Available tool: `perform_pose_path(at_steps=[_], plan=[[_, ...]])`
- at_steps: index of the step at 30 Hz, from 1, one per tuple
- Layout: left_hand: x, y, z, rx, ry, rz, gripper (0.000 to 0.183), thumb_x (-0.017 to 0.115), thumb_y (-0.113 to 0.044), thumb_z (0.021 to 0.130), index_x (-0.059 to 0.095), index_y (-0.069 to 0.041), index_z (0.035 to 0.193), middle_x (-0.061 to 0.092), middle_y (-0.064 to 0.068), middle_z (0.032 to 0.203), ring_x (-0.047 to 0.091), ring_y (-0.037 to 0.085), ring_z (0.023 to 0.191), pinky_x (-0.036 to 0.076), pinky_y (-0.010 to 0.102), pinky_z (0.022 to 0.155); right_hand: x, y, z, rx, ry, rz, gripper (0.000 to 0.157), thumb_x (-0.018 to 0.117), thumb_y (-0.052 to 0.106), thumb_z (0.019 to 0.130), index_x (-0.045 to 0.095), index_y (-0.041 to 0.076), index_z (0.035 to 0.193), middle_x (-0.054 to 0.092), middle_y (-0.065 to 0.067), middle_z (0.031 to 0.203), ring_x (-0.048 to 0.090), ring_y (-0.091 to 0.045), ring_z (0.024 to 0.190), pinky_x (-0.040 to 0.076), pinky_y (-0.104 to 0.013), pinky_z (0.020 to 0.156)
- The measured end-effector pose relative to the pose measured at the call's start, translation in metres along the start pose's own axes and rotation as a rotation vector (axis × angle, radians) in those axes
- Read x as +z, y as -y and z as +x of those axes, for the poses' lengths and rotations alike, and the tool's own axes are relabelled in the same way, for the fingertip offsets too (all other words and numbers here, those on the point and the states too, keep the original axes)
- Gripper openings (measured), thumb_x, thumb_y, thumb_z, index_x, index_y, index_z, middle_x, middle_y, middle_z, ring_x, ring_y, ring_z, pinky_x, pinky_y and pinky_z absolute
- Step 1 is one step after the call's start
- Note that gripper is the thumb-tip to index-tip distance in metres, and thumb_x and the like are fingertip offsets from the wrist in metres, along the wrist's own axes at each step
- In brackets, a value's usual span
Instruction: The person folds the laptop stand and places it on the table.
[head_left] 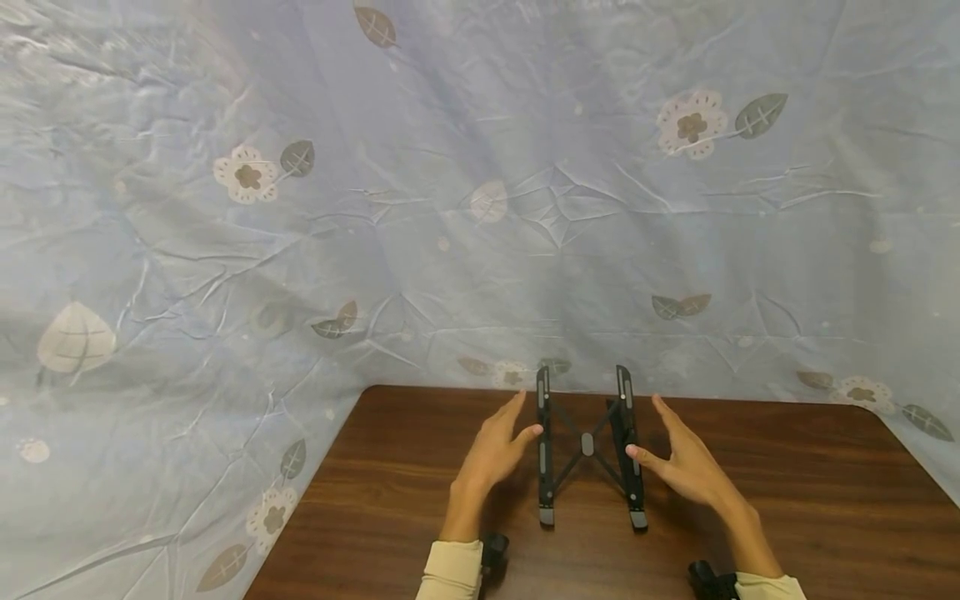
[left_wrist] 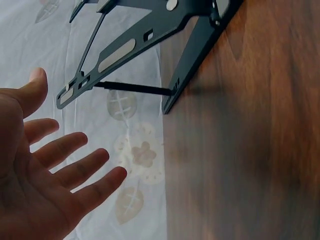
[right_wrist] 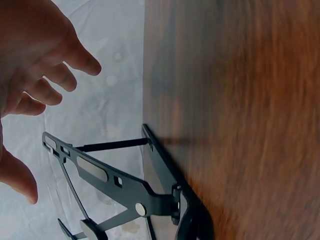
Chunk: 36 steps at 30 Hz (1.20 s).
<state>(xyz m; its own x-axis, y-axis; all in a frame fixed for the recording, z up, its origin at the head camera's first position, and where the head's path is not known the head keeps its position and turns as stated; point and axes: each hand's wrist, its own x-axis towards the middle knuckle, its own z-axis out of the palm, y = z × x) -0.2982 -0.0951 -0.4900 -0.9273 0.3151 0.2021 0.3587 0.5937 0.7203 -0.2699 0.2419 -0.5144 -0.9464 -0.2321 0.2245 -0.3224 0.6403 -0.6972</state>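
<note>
A black folding laptop stand [head_left: 588,444] stands unfolded on the wooden table, its two side rails joined by crossed bars with a grey oval piece at the centre. Grey pads line the rails. To its left is my left hand [head_left: 487,450], fingers spread and thumb near the left rail. My right hand [head_left: 693,462] is on the other side, its thumb overlapping the right rail in the head view. Both wrist views show a gap between hand and stand: the left hand [left_wrist: 45,195] and the right hand [right_wrist: 35,50] hold nothing. The stand's sloping arm [left_wrist: 160,30] rises from its base.
The dark brown wooden table [head_left: 405,458] has its far edge just behind the stand. A pale grey-blue cloth [head_left: 450,250] with flowers and leaves hangs behind and to the left. Black straps with small devices [head_left: 493,550] sit on both wrists, by the cream sleeves.
</note>
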Motion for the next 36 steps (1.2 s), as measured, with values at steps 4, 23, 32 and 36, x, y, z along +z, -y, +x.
perform_pose_path(at_steps=[4,23,32,36], plan=[[0.006,-0.002,0.004,0.015,-0.03,-0.038,0.071,0.062,-0.034,0.11,0.031,-0.009,0.169,0.035,0.018,0.173,0.037,0.043,0.16,0.035,0.059,0.13,0.005,0.0,0.003,-0.004,-0.029,0.004,0.104,0.072,0.047,0.103,0.008,0.006,0.173,0.009,-0.031,0.178,0.017,-0.065,0.157,0.024,-0.083,0.12],[0.015,0.004,0.008,-0.003,-0.148,-0.048,0.062,0.073,-0.015,0.101,0.052,-0.009,0.159,0.074,0.014,0.139,0.071,0.038,0.127,0.058,0.051,0.11,0.006,0.007,0.006,-0.005,-0.094,0.081,0.075,0.077,0.017,0.101,0.039,0.001,0.164,0.053,-0.032,0.157,0.063,-0.052,0.134,0.065,-0.04,0.097],[0.019,0.005,0.007,-0.004,-0.156,0.013,0.057,0.076,-0.014,0.099,0.059,-0.007,0.153,0.081,0.013,0.12,0.067,0.02,0.076,0.06,0.033,0.08,0.012,0.005,0.005,-0.003,-0.122,0.035,0.065,0.079,0.009,0.098,0.052,0.0,0.156,0.07,-0.028,0.138,0.078,-0.037,0.11,0.067,-0.036,0.082],[0.02,0.006,0.009,0.008,-0.15,-0.036,0.055,0.076,-0.009,0.098,0.061,-0.004,0.151,0.081,0.017,0.115,0.078,0.029,0.083,0.061,0.023,0.067,0.012,0.007,0.007,0.015,-0.132,0.052,0.063,0.078,0.006,0.098,0.053,0.0,0.155,0.07,-0.029,0.136,0.079,-0.036,0.108,0.067,-0.038,0.083]])
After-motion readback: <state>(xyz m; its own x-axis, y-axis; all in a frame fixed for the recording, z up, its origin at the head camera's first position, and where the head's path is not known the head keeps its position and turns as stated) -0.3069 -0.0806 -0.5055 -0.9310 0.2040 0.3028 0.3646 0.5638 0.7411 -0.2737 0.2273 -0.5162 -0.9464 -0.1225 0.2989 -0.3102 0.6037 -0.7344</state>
